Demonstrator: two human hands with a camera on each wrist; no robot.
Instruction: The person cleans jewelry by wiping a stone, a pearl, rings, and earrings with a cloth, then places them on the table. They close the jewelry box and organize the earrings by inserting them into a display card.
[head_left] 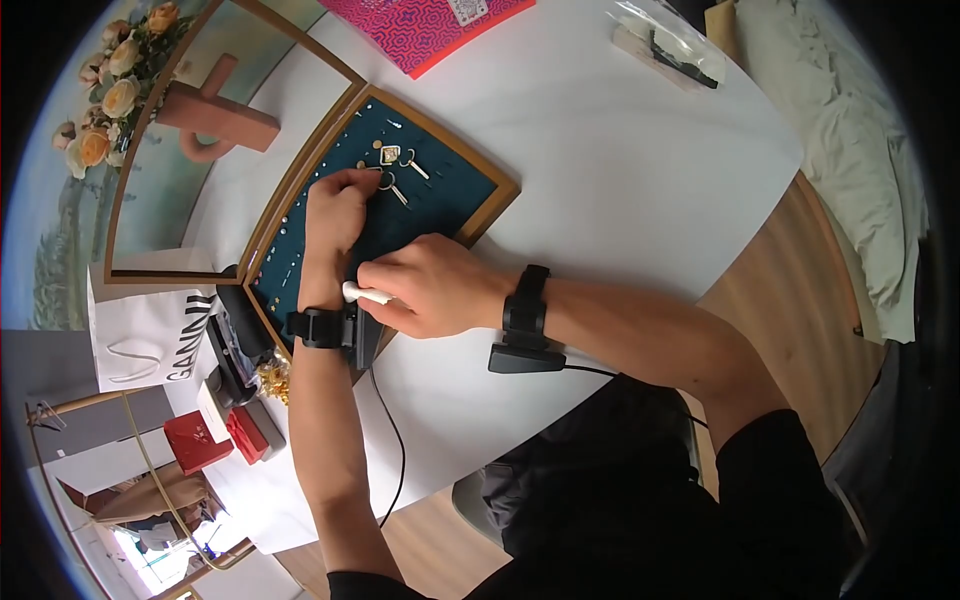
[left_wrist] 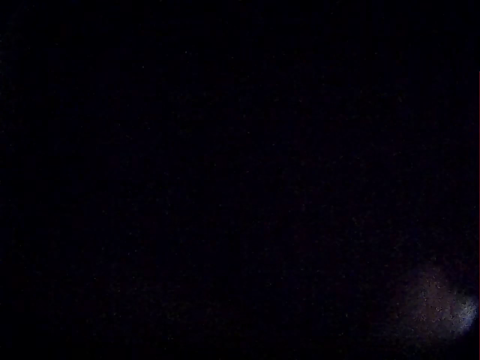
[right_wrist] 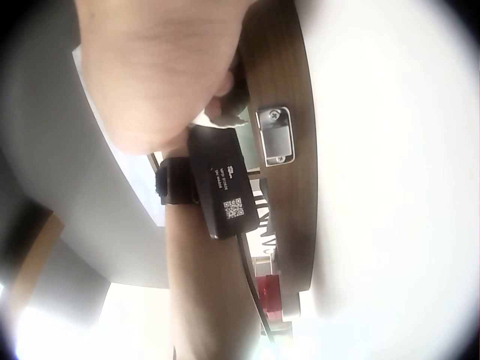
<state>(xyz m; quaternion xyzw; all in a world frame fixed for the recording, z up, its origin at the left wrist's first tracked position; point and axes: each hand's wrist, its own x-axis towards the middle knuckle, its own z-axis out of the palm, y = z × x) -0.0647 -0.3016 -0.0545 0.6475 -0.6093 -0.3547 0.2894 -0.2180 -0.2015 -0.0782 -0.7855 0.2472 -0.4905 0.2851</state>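
A wooden-framed case (head_left: 492,211) lies open on the table, with small jewellery pieces on its teal lining. Over the lining is the left hand (head_left: 337,215), its fingertips close together beside a ring-shaped piece with a silver bar (head_left: 399,194); whether they pinch anything is hidden. Near the left wrist, the curled fingers of the right hand (head_left: 430,288) hold a small white item (head_left: 370,294). In the right wrist view, the right hand (right_wrist: 161,64) fills the top, with a bit of the white item (right_wrist: 202,118) below it. The left wrist view is almost black.
The glass lid's frame (head_left: 178,279) stands raised behind the case, with a pink stand (head_left: 225,115) and flowers beyond. A paper bag (head_left: 140,340) and red boxes (head_left: 197,443) are at the left. A patterned pink bag (head_left: 420,35) and clear packet (head_left: 670,50) lie farther back.
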